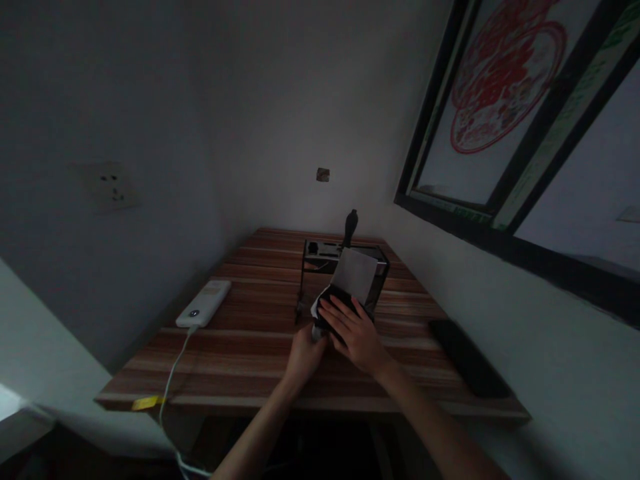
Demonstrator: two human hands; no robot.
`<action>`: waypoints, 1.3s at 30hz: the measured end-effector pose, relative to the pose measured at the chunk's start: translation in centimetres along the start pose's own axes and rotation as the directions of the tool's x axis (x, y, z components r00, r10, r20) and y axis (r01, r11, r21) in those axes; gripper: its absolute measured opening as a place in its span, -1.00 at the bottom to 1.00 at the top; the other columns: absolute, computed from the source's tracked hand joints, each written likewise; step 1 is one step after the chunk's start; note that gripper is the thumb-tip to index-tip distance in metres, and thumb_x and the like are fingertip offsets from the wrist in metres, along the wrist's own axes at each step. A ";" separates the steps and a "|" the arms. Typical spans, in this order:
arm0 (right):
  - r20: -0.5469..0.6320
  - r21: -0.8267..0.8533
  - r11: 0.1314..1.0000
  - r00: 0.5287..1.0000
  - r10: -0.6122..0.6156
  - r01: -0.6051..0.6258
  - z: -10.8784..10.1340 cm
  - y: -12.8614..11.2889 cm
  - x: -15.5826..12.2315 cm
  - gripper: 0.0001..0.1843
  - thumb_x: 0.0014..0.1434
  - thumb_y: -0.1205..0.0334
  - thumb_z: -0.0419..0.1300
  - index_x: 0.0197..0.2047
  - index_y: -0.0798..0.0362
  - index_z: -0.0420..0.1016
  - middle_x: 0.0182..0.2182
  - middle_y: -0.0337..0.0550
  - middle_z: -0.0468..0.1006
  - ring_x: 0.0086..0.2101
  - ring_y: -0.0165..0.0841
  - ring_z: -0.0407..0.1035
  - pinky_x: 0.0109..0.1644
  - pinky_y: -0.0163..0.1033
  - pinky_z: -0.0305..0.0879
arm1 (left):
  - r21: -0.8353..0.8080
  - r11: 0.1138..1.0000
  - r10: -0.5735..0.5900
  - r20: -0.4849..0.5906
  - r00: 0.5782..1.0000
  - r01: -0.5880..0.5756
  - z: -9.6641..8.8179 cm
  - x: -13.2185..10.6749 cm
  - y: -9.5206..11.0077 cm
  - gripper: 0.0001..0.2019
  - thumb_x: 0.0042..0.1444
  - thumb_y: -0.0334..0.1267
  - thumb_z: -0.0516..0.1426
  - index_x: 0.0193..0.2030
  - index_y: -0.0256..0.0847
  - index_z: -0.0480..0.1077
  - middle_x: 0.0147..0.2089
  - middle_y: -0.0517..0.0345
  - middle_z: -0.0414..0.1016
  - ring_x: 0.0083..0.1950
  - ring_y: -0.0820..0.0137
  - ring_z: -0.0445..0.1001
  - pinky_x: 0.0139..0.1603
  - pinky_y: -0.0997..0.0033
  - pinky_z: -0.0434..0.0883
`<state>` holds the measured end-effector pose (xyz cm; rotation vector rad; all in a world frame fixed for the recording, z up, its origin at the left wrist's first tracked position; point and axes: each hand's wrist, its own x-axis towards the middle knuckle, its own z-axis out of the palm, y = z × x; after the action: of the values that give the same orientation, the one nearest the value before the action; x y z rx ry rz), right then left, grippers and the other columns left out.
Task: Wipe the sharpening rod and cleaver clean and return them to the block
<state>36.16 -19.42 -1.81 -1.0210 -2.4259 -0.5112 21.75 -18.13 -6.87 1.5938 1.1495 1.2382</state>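
A: Where was the black item point(336, 293)?
B: Near the middle of the table point(260, 320), in front of a metal rack point(327, 253), with both hands on it.
A: What was the left hand point(306, 350) doing?
B: It was curled round a pale piece point(317, 332) at the black item's lower end. I couldn't tell what that piece was.
A: And the right hand point(361, 340)?
B: It lay flat across the top of the black item, fingers stretched out. The fingertips pointed up and to the left. Whether its thumb gripped underneath, I couldn't tell.
A: Was anything beyond the fingers?
B: A pale sheet point(356, 270) rose behind the black item, hiding part of the rack. A dark handle point(351, 227) stood up above the rack.
A: What lay off to the sides?
B: A white box point(204, 303) with a cable point(173, 377) running over the front edge on the left, and a flat black slab point(467, 357) on the right, both well apart from the hands.
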 end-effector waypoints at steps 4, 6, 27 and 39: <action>-0.022 -0.031 1.000 1.000 -0.001 0.000 -0.5 0.9 0.7 -0.46 0.18 0.29 -0.09 0.24 0.01 -0.03 0.19 -0.21 0.11 0.21 -0.31 -0.13 0.25 0.04 -0.26 | 0.060 0.998 0.010 -0.004 1.000 -0.010 -0.1 0.0 0.0 -0.90 -0.11 -0.35 -0.01 -0.49 -0.31 0.29 -0.51 0.21 0.31 -0.45 0.48 0.22 -0.42 0.56 0.19; -0.033 -0.045 0.999 0.999 0.001 -0.002 -0.8 1.4 1.0 -0.45 0.18 0.29 -0.08 0.24 0.01 -0.04 0.19 -0.20 0.11 0.21 -0.31 -0.13 0.25 0.05 -0.24 | 0.085 0.996 0.005 -0.013 1.000 -0.004 -0.1 0.0 -0.2 -0.90 -0.11 -0.35 -0.01 -0.50 -0.31 0.29 -0.53 0.23 0.28 -0.46 0.49 0.21 -0.44 0.56 0.17; -0.172 -0.085 0.990 0.980 0.095 -0.111 -4.1 7.3 5.2 -0.48 0.21 0.25 -0.13 0.24 -0.03 -0.05 0.21 -0.25 0.05 0.22 -0.32 -0.17 0.26 0.08 -0.34 | 0.059 0.997 -0.043 -0.017 0.999 0.044 0.1 0.1 -0.5 -0.87 -0.13 -0.35 0.01 -0.46 -0.33 0.36 -0.55 0.24 0.30 -0.47 0.48 0.25 -0.43 0.56 0.19; -0.174 -0.142 0.982 0.980 0.099 -0.125 -4.0 6.6 5.1 -0.45 0.22 0.27 -0.12 0.27 -0.04 -0.14 0.22 -0.22 0.02 0.22 -0.27 -0.18 0.25 0.16 -0.42 | 0.076 0.995 -0.062 -0.017 0.998 0.063 0.1 -0.1 -0.2 -0.91 -0.11 -0.32 0.01 -0.52 -0.29 0.28 -0.57 0.27 0.23 -0.50 0.50 0.20 -0.48 0.58 0.14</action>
<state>38.94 -14.23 5.29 -1.1232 -2.1959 -0.7212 21.76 -18.20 -7.09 1.5945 1.2599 1.1794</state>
